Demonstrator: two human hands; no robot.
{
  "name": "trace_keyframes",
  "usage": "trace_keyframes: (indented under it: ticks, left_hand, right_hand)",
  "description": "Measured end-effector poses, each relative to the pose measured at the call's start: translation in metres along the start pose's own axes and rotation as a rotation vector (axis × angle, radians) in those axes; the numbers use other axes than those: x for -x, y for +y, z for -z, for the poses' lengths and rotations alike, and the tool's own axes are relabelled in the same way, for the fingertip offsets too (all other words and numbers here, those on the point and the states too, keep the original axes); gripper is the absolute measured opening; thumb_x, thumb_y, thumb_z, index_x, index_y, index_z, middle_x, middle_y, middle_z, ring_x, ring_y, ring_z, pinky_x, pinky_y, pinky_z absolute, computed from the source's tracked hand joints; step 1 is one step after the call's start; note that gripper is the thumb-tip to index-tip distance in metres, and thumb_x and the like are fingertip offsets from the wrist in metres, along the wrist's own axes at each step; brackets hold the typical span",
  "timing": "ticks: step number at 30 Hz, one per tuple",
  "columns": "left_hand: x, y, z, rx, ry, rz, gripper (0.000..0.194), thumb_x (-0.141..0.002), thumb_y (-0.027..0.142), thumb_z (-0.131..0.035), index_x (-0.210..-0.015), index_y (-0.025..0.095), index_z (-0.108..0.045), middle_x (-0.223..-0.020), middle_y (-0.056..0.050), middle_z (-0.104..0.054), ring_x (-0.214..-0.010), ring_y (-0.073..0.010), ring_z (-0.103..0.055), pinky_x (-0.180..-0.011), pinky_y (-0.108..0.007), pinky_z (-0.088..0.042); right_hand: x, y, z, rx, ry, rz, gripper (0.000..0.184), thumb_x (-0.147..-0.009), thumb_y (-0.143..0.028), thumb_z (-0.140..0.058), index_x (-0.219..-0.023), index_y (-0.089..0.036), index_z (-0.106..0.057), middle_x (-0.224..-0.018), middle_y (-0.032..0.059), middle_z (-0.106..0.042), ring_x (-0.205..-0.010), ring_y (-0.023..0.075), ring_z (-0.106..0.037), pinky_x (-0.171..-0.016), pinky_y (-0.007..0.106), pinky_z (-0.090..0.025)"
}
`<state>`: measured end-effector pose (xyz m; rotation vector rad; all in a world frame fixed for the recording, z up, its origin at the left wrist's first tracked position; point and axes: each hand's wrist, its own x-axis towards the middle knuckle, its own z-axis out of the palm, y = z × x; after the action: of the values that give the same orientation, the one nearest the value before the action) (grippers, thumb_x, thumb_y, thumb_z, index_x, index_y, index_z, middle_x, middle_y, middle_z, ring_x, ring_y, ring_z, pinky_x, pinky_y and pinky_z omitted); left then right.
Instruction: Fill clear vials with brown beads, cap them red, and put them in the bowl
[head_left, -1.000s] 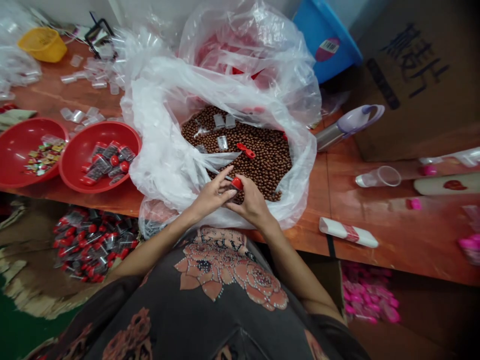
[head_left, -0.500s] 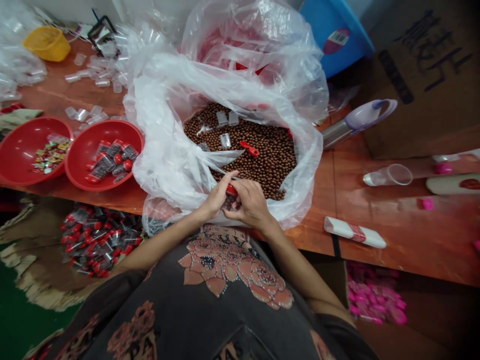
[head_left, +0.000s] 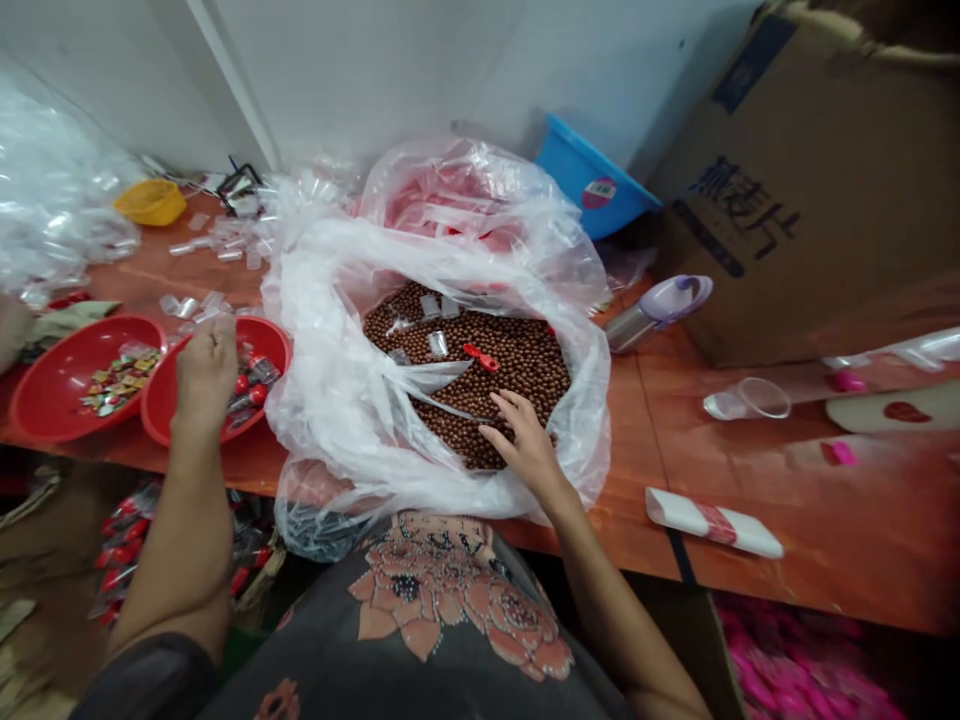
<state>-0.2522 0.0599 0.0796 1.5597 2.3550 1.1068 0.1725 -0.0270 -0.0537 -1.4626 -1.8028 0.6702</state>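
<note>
Our right hand (head_left: 529, 445) rests on brown beads (head_left: 517, 370) in a clear plastic bag (head_left: 322, 400)

We look down at the beads, a deep layer of small round balls in the bag, which stands on the counter (head_left: 750, 520) directly in front of us. The bag's mouth is bunched and folded back, apparently to keep the beads open to reach. A red plastic piece (head_left: 481, 357) and a few small clear plastic cups (head_left: 438, 344) lie on top of them. Our right hand sits at the near edge of the beads, its fingers spread and nothing visible in them. Our left hand (head_left: 206, 375) is well apart, fingers close together, above a red bowl (head_left: 281, 360) just left of the bag. Only its back shows, so we cannot tell whether it grips anything. That bowl holds small packets with red caps (head_left: 255, 390), seemingly placed there to be within easy reach. A second red bowl (head_left: 22, 400) beside it holds colourful wrapped sweets (head_left: 120, 385). Further clear plastic pieces (head_left: 214, 240) lie scattered behind the bowls. Beyond the bag are a blue basin (head_left: 592, 185) and a cardboard carton (head_left: 787, 230).
</note>
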Motion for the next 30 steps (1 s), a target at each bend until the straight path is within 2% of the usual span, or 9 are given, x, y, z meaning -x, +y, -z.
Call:
trace_keyframes:
  ticks: [2, 5, 8, 10, 15, 18, 22, 27, 30]
  left_hand:
    - [-0.009, 0.005, 0.003, -0.282, 0.112, -0.150, 0.026, -0.097, 0.046, -0.047, -0.106, 0.027, -0.062, -0.106, 0.001, -0.072, -0.105, -0.0240, -0.062, -0.099, -0.050, -0.047]
    - [-0.002, 0.047, -0.027, -0.241, 0.196, -0.398, 0.031, -0.097, 0.040, -0.049, -0.113, 0.018, -0.064, -0.120, -0.009, -0.066, -0.116, -0.0244, -0.056, -0.105, -0.044, -0.042]
    - [0.017, 0.103, -0.094, -0.121, -0.298, -0.505, 0.027, -0.096, 0.032, -0.048, -0.101, 0.015, -0.069, -0.107, -0.011, -0.071, -0.102, -0.0217, -0.062, -0.096, -0.035, -0.045]
    - [0.028, 0.128, -0.144, -0.200, -0.633, -0.392, 0.022, -0.090, 0.032, -0.059, -0.085, 0.015, -0.071, -0.099, -0.014, -0.073, -0.101, -0.0264, -0.064, -0.094, -0.036, -0.045]
    - [0.036, 0.135, -0.229, -0.184, -0.747, -0.195, 0.021, -0.076, 0.033, -0.074, -0.077, 0.013, -0.069, -0.090, -0.016, -0.073, -0.097, -0.0297, -0.067, -0.082, -0.032, -0.047]
    - [0.036, 0.124, -0.238, -0.095, -0.764, -0.216, 0.023, -0.078, 0.031, -0.072, -0.093, 0.013, -0.070, -0.095, -0.011, -0.073, -0.091, -0.0226, -0.067, -0.080, -0.028, -0.047]
    - [0.044, 0.116, -0.224, 0.153, -0.825, -0.249, 0.035, -0.083, 0.025, -0.064, -0.116, 0.016, -0.066, -0.092, -0.004, -0.071, -0.077, -0.0150, -0.064, -0.072, -0.025, -0.050]
    - [0.078, 0.122, -0.215, 0.224, -1.187, -0.184, 0.021, -0.072, 0.022, -0.073, -0.092, 0.015, -0.075, -0.073, -0.001, -0.068, -0.057, -0.0144, -0.058, -0.060, -0.027, -0.048]
    - [0.105, 0.133, -0.225, 0.123, -1.082, -0.304, 0.018, -0.065, 0.018, -0.080, -0.082, 0.017, -0.075, -0.072, -0.002, -0.070, -0.068, -0.0182, -0.063, -0.071, -0.029, -0.048]
  right_hand:
    - [-0.007, 0.009, 0.003, 0.042, 0.005, 0.007, 0.046, -0.093, -0.038, -0.056, -0.138, -0.026, -0.056, -0.141, 0.0130, -0.051, -0.132, 0.0289, -0.052, -0.111, 0.052, -0.046]
    - [-0.028, 0.013, 0.004, 0.140, 0.010, 0.058, 0.040, -0.095, -0.033, -0.052, -0.132, -0.021, -0.061, -0.133, 0.0148, -0.057, -0.126, 0.0289, -0.056, -0.110, 0.051, -0.045]
    - [-0.061, 0.012, -0.002, 0.245, 0.018, 0.097, 0.036, -0.096, -0.026, -0.048, -0.127, -0.016, -0.064, -0.126, 0.0178, -0.061, -0.119, 0.0301, -0.058, -0.106, 0.050, -0.047]
    - [-0.084, 0.011, -0.008, 0.311, 0.027, 0.088, 0.036, -0.095, -0.023, -0.047, -0.126, -0.015, -0.064, -0.123, 0.0183, -0.062, -0.114, 0.0305, -0.059, -0.103, 0.050, -0.048]
    - [-0.109, 0.017, -0.011, 0.358, -0.027, 0.020, 0.036, -0.091, -0.018, -0.051, -0.124, -0.012, -0.064, -0.110, 0.0174, -0.066, -0.102, 0.0291, -0.062, -0.095, 0.045, -0.050]
    - [-0.096, 0.024, 0.000, 0.208, 0.057, -0.058, 0.036, -0.092, -0.023, -0.051, -0.124, -0.014, -0.063, -0.113, 0.0159, -0.066, -0.103, 0.0279, -0.063, -0.096, 0.045, -0.049]
    - [-0.058, 0.031, 0.019, -0.318, 0.209, -0.248, 0.031, -0.087, -0.036, -0.061, -0.113, -0.020, -0.064, -0.109, 0.0071, -0.071, -0.102, 0.0236, -0.066, -0.098, 0.044, -0.049]
    - [-0.011, 0.025, 0.032, -0.548, 0.341, -0.429, 0.032, -0.077, -0.042, -0.075, -0.100, -0.022, -0.067, -0.097, 0.0009, -0.070, -0.087, 0.0168, -0.065, -0.090, 0.037, -0.052]
    - [0.006, 0.018, 0.033, -0.606, 0.401, -0.512, 0.033, -0.072, -0.044, -0.079, -0.095, -0.023, -0.067, -0.089, -0.0017, -0.066, -0.075, 0.0136, -0.061, -0.075, 0.031, -0.055]
